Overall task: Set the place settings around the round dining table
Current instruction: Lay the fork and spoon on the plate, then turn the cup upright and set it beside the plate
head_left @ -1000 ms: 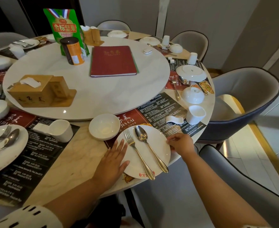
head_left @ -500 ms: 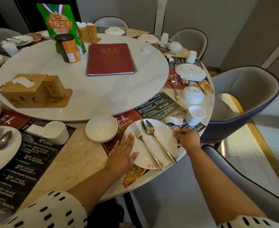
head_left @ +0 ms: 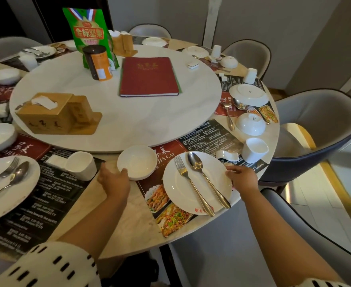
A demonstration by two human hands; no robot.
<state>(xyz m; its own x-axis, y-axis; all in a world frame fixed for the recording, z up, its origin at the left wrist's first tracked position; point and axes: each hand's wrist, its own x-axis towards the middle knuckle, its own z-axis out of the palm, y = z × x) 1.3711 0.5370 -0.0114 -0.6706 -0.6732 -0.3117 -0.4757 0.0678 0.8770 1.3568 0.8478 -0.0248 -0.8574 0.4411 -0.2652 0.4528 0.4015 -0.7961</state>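
The setting at the near edge of the surface (head_left: 120, 216) looks almost complete, and both hands are on it for what seems a final squaring-up. The dinner plate (head_left: 176, 193) sits on a printed paper placemat (head_left: 160, 200), close to the edge and in front of a grey chair (head_left: 294, 235), where a diner could reach it. A fork (head_left: 188, 183) and a spoon (head_left: 206, 181) lie side by side on the plate, fork to the left. Their heads point away from the edge and their handles angle toward the plate's near right rim.

The right hand (head_left: 242, 178) has its fingers (head_left: 231, 172) curled onto the plate's right rim, pinching the edge. That hold would let the plate be slid or turned without disturbing the cutlery.

The left hand (head_left: 113, 180) reaches to the small bowl (head_left: 138, 163), which stands up-left of the plate and just apart from it, against the edge of the turntable (head_left: 129, 121). Its fingers (head_left: 122, 172) wrap the bowl's near rim with the thumb at the lip, though blur hides the fingertips. The bowl appears to overhang the placemat's far left corner, so it is probably being drawn in toward the plate.

Up-right of the plate a spoon rest (head_left: 226, 155) lies almost touching the rim, and a white cup (head_left: 254, 149) stands upright just beyond it.
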